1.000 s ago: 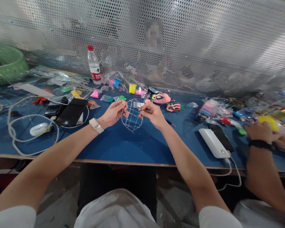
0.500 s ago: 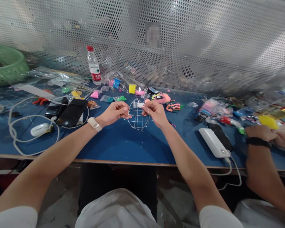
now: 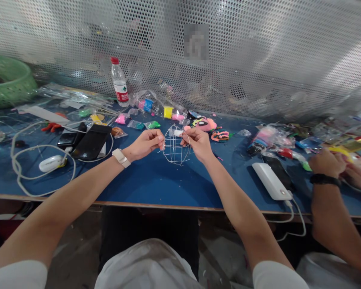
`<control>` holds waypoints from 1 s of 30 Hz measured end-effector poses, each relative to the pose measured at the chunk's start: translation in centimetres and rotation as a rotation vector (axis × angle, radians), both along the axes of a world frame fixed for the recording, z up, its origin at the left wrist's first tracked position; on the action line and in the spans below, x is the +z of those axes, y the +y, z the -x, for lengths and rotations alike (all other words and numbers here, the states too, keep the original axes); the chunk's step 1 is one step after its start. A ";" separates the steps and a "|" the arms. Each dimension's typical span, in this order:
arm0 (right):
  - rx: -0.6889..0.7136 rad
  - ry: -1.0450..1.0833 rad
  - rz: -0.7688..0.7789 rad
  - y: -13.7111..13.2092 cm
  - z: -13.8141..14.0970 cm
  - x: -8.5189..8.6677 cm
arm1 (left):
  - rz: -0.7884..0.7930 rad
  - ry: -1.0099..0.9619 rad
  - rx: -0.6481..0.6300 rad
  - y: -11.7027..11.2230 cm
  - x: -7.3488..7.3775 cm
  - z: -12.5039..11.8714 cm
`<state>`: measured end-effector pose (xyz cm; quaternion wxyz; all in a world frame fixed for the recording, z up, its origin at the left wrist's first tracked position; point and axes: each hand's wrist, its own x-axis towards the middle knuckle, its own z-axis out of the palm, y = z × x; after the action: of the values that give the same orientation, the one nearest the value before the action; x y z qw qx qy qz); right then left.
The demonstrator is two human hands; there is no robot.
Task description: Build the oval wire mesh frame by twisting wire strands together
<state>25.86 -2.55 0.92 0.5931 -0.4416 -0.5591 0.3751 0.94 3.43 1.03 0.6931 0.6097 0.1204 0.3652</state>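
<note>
A round frame of thin silvery wire (image 3: 176,150), with wires crossing inside a rough ring, is held up over the blue table. My left hand (image 3: 146,143) pinches its left edge between thumb and fingertips. On the opposite side my right hand (image 3: 197,143) grips the upper right rim, fingers curled. Loose wire ends stick out past the ring at both sides. Behind the frame, near my right fingers, shows a small white piece (image 3: 177,132); whether it touches the wire I cannot tell. Beyond my right hand lie a pink clay figure (image 3: 205,124) and an orange clay piece (image 3: 220,136).
A water bottle (image 3: 119,82) stands by the perforated metal screen (image 3: 246,48). Left are a green basket (image 3: 10,94), a black phone (image 3: 92,142) and white cable. Right are a white power bank (image 3: 270,180) and a co-worker's hand (image 3: 326,162) with yellow material.
The wire frame and my hands hold nearly the same place, the frame shifted very slightly right. At the right, the co-worker's hands have moved and the yellow material has changed shape.
</note>
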 end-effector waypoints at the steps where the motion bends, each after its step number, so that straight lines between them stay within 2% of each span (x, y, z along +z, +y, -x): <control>1: 0.004 -0.001 0.004 0.0 0.0 0.0 | -0.006 -0.001 0.001 -0.1 0.0 0.0; 7: 0.017 0.015 0.007 -0.1 0.1 0.1 | -0.057 -0.003 0.022 -0.2 -0.1 -0.1; 13: 0.002 0.027 0.004 0.1 -0.1 0.0 | -0.204 0.062 0.080 0.0 0.2 0.1; 22: -0.022 0.012 0.010 0.0 -0.2 0.2 | -0.380 0.208 0.027 0.0 1.1 0.6; 30: -0.033 0.016 0.001 0.0 -0.3 0.2 | -0.483 0.231 0.153 0.3 0.9 0.6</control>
<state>26.14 -2.55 1.12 0.6033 -0.4480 -0.5470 0.3689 0.31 3.69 1.94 0.4798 0.7839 0.1541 0.3627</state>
